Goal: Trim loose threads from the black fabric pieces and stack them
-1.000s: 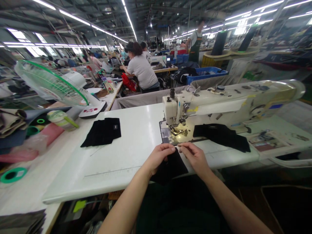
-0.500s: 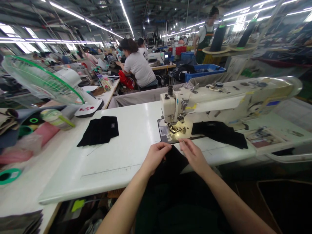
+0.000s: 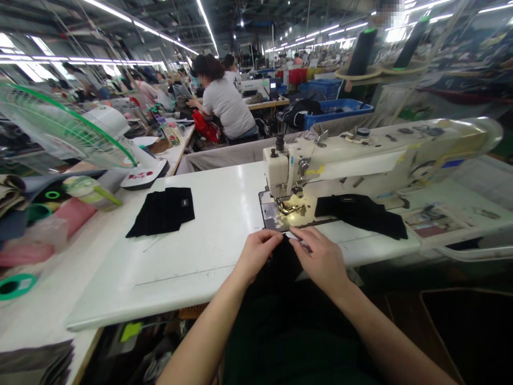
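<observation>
My left hand [image 3: 260,251] pinches the top edge of a black fabric piece [image 3: 280,264] between thumb and fingers at the table's front edge. Closed close beside it, my right hand [image 3: 320,256] has a small greyish metal tool [image 3: 306,247], which looks like thread snips, mostly hidden under its fingers. Its tip is at the fabric's top edge. The sewing machine [image 3: 280,176] stands just beyond both hands, its presser foot lit. A folded black piece with a small label [image 3: 164,212] lies on the left of the table, and another black piece [image 3: 360,214] right of the needle.
A white table [image 3: 192,272] spreads under the machine. At the left are a green-rimmed fan [image 3: 68,123], a lidded cup [image 3: 90,191] and a green tape roll [image 3: 16,286]. Thread cones [image 3: 362,52] stand at the upper right. A person in a grey shirt [image 3: 228,104] sits ahead near a blue crate [image 3: 340,112].
My right hand has moved in against the fabric's edge beside my left fingers, turning so its back shows more. The left hand keeps its pinch. The view has shifted slightly.
</observation>
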A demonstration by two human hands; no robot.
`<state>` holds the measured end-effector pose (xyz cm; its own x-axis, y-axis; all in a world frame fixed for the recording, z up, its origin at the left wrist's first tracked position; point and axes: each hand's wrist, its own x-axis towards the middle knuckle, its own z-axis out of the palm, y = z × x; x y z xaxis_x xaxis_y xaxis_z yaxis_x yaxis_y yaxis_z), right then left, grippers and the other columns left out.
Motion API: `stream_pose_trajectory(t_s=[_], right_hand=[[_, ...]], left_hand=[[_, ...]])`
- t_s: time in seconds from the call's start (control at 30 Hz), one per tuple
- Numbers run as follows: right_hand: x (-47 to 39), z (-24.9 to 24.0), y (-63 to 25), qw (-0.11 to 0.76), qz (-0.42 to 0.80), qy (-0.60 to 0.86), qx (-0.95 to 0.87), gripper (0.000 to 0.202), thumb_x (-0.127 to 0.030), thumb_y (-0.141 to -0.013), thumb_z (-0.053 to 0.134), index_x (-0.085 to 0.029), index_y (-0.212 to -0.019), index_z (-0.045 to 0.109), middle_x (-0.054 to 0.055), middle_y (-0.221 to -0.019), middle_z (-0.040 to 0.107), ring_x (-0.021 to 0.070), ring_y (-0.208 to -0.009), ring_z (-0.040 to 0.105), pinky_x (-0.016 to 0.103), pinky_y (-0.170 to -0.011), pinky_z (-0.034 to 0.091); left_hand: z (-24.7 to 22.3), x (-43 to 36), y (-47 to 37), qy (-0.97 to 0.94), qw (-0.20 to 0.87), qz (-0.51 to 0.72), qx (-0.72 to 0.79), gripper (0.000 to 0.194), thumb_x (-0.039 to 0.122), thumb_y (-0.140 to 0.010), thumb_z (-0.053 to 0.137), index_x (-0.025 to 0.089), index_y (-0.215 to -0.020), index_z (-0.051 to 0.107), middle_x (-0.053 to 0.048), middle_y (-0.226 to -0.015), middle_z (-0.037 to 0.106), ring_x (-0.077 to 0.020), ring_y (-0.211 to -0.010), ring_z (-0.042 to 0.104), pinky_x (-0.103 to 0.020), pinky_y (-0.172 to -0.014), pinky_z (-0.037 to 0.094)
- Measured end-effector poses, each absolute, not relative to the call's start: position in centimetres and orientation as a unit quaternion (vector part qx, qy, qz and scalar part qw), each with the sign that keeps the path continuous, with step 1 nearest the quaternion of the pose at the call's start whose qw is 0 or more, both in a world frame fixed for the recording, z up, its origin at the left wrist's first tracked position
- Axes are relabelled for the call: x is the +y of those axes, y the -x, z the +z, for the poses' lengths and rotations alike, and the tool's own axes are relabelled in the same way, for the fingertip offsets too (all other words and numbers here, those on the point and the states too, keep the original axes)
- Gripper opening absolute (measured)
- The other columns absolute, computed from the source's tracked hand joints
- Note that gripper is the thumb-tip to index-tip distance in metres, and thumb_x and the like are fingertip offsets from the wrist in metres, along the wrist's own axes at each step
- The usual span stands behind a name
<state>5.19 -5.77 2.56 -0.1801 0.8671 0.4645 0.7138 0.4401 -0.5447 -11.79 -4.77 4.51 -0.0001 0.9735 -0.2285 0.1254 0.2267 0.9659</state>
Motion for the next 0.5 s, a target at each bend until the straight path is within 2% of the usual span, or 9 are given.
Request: stream_pose_trajectory(t_s=[0.17, 0.33, 0.5], right_hand=[[-5.64, 2.47, -5.06, 0.384, 0.114, 0.517, -0.756, 0.026, -0.029, -0.096, 0.053, -0.023, -0.117, 0.066, 0.005, -0.100, 0.070, 0.0190, -0.087, 0.066, 0.029, -0.077, 0.051], [-5.35, 2.30, -4.86, 0.433, 0.162, 0.498, -0.733, 0.028, -0.029, -0.097, 0.049, -0.020, -0.119, 0.063, 0.007, -0.105, 0.069, 0.0197, -0.098, 0.065, 0.030, -0.085, 0.051], [-5.57, 2.55, -5.15, 0.408, 0.130, 0.510, -0.746, 0.025, -0.029, -0.094, 0.054, -0.023, -0.115, 0.068, 0.005, -0.099, 0.070, 0.0189, -0.087, 0.067, 0.029, -0.076, 0.052]], left_hand=[[4.56, -4.89, 11.48, -0.477, 0.529, 0.401, 0.575, 0.026, 0.040, -0.071, 0.069, 0.015, -0.076, 0.075, 0.000, -0.064, 0.062, -0.0092, -0.052, 0.044, -0.023, -0.051, 0.034], [4.51, -5.02, 11.13, -0.483, 0.543, 0.387, 0.568, 0.026, 0.040, -0.071, 0.069, 0.015, -0.076, 0.076, 0.001, -0.060, 0.061, -0.0089, -0.051, 0.041, -0.023, -0.051, 0.032], [4.35, -4.78, 11.48, -0.466, 0.527, 0.410, 0.581, 0.029, 0.042, -0.070, 0.069, 0.015, -0.079, 0.076, -0.001, -0.066, 0.063, -0.0100, -0.053, 0.044, -0.023, -0.051, 0.034]])
